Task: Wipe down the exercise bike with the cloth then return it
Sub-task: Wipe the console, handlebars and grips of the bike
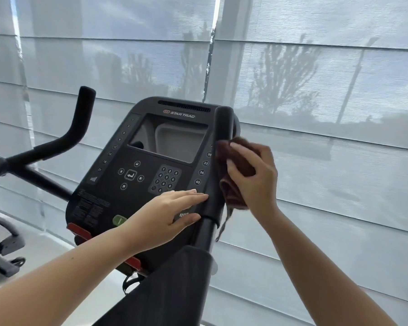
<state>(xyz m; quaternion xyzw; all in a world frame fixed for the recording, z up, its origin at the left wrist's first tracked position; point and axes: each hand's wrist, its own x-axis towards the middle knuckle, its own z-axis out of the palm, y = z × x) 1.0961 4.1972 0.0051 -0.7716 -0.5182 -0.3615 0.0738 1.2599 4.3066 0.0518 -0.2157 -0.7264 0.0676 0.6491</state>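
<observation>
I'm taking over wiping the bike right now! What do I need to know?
Right hand grips the brown cloth and presses it against the right handlebar grip.
Left hand lies flat, fingers straight, on the lower right corner of the console.
Done: wiping is underway at that grip. Which parts are already clean cannot be told.
Left: finish the grip, probably wipe the console and left handlebar, then put the cloth back.
</observation>
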